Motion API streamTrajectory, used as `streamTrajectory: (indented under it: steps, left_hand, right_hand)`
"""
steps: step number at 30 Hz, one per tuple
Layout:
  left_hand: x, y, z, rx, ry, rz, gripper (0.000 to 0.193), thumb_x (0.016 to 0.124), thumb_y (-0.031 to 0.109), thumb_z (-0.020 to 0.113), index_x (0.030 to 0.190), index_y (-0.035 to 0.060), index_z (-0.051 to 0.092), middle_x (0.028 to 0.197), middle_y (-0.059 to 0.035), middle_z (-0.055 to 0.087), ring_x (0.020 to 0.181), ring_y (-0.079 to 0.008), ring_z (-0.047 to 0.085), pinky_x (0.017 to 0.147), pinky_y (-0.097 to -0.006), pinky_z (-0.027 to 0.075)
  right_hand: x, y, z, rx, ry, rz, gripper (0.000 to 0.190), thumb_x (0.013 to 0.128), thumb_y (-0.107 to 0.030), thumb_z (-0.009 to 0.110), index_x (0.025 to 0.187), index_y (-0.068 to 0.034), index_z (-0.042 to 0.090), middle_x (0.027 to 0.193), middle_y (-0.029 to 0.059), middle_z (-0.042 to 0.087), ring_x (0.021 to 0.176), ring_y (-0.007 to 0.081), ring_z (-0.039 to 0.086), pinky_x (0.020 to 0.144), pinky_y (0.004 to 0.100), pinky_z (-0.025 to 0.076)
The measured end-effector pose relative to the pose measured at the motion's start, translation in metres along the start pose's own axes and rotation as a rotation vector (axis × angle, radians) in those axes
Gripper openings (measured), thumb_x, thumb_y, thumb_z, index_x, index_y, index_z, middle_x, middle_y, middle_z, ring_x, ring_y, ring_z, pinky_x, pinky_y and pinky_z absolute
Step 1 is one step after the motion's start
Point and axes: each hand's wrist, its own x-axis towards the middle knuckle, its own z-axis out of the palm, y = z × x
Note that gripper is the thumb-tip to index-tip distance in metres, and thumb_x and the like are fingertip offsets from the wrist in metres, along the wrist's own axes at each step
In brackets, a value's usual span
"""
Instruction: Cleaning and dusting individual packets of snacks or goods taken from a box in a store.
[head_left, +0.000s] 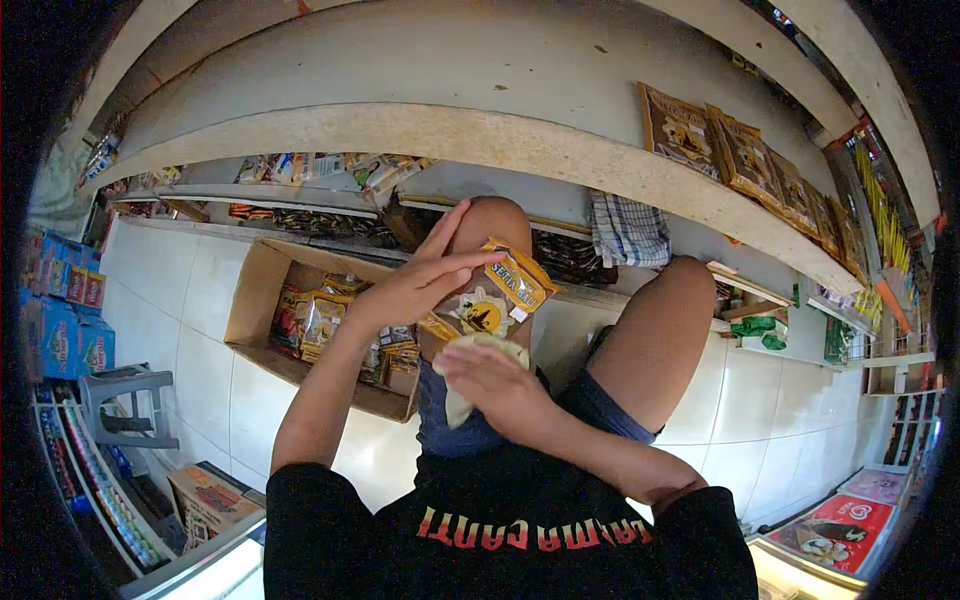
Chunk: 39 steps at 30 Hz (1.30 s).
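Observation:
A brown and yellow plastic packet (484, 307) rests tilted on my raised left thigh, its printed face up. My left hand (416, 289) holds it from the left, fingers spread, with one finger lying across its upper part. A pale cream cloth (461, 405) is under my right hand (491, 382), which presses it at the packet's lower edge. Part of that edge is hidden by the cloth and hand. Beside my left leg, a cardboard box (255, 300) on the floor contains many similar packets (322, 319), some partly covered by my left forearm.
In front stands a wooden-edged shelf (390, 124), with several brown packets (679, 135) lined up at its right. A checked cloth (631, 229) hangs below. Lower shelves carry sachets (289, 169). A grey plastic stool (127, 401) and blue cartons (64, 337) stand at left.

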Motion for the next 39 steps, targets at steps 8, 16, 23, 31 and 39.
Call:
streamTrajectory:
  steps: [8,16,23,31,39]
  left_hand:
    - [0.003,0.053,0.005,0.180,0.149,-0.063,0.028,0.094,0.020,0.048,0.118,0.0092,0.056,0.144,-0.0222,0.028,0.132,-0.0360,0.030,0.106,-0.0393,0.029]
    - [-0.007,0.020,0.020,0.331,0.195,-0.016,0.043,0.091,0.018,0.049,0.133,0.0109,0.041,0.148,-0.0144,0.023,0.136,-0.0341,0.024,0.108,-0.0434,0.028]
    - [-0.018,0.040,0.022,0.246,0.461,-0.109,0.046,0.087,0.019,0.057,0.129,0.0069,0.043,0.135,-0.0177,0.043,0.122,-0.0318,0.045,0.100,-0.0390,0.038]
    - [-0.048,0.030,0.055,-0.099,0.651,-0.467,0.034,0.080,0.021,0.070,0.105,0.0008,0.057,0.091,-0.0125,0.064,0.082,-0.0169,0.062,0.071,-0.0294,0.048]
    - [-0.062,0.033,0.089,-0.916,0.927,-0.553,0.019,0.084,0.008,0.065,0.100,0.0003,0.060,0.089,-0.0030,0.063,0.080,-0.0081,0.058,0.073,-0.0214,0.047]
  right_hand:
    - [0.001,-0.008,-0.033,0.104,0.236,0.071,0.053,0.059,0.010,0.061,0.110,-0.006,0.056,0.125,0.0120,0.054,0.116,0.0283,0.052,0.093,0.0413,0.040]
    - [-0.011,0.010,0.006,0.069,0.082,0.022,0.041,0.071,0.009,0.054,0.110,-0.004,0.058,0.126,0.0118,0.053,0.124,0.0254,0.046,0.101,0.0444,0.034]
    - [-0.072,0.008,-0.015,0.449,0.150,0.336,0.037,0.071,0.010,0.055,0.106,-0.002,0.059,0.113,0.0116,0.061,0.112,0.0259,0.055,0.098,0.0382,0.041]
    - [-0.050,0.007,-0.024,0.276,0.462,0.388,0.019,0.078,0.000,0.060,0.097,-0.001,0.063,0.108,0.0164,0.061,0.099,0.0258,0.060,0.086,0.0328,0.047]
    - [-0.025,-0.001,-0.006,0.086,0.150,0.098,0.050,0.061,0.007,0.066,0.108,-0.009,0.064,0.120,0.0131,0.055,0.107,0.0309,0.054,0.090,0.0368,0.044]
